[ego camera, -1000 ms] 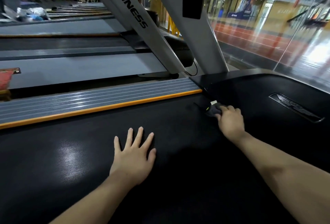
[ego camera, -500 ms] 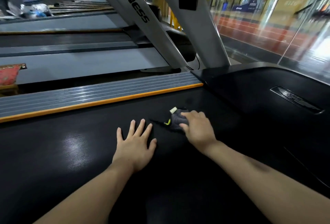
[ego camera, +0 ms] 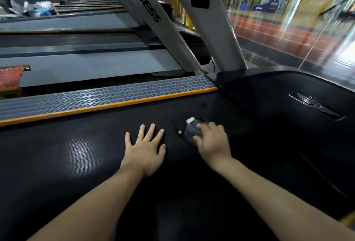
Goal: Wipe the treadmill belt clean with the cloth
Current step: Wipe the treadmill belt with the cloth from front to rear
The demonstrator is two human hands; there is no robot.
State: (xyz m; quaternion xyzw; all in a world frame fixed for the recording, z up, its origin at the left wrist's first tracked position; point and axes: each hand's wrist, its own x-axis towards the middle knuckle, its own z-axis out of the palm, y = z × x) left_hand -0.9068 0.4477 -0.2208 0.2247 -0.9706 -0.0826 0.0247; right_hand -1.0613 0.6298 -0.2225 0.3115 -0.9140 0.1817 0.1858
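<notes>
- Head view: our left hand (ego camera: pixel 144 150) lies flat on the belt (ego camera: pixel 76 154), fingers spread and holding nothing; we judge it props our weight as we lean in.
- Our right hand (ego camera: pixel 212 142) presses the cloth (ego camera: pixel 191 130) onto the belt just beside the left, fingers curled over it, likely so pressure falls on the fabric.
- The cloth sits near the belt's front end, short of the motor cover (ego camera: pixel 288 95).
</notes>
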